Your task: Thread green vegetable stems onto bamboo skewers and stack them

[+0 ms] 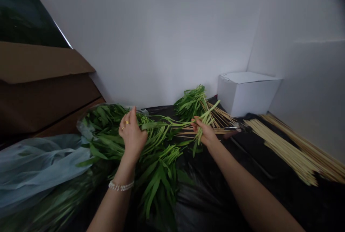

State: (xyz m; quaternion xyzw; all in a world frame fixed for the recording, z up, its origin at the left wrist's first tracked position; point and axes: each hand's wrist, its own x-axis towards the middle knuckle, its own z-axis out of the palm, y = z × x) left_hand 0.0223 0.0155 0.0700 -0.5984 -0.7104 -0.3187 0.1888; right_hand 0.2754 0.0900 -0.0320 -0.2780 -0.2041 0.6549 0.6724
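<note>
My right hand [204, 130] is closed around several pale green stems of leafy greens [206, 120], which look like water spinach. Long thin stems trail left from it toward my left hand [132, 129]. That hand is over the large heap of greens [104, 142], back toward me, index finger stretched up and the other fingers partly bent; nothing shows gripped in it. A loose bunch of greens [159, 178] lies below, between my arms, stems pointing up and right. Beyond my right hand sits a bunch of greens [190, 102] beside thin wooden skewers [219, 113].
Black plastic sheeting [199, 196] covers the surface. A white box [248, 92] stands at the back right, with bundles of pale sticks [283, 149] in front. At left are a bluish plastic bag [40, 171] and a cardboard box [48, 95]. A white wall [167, 38] rises behind.
</note>
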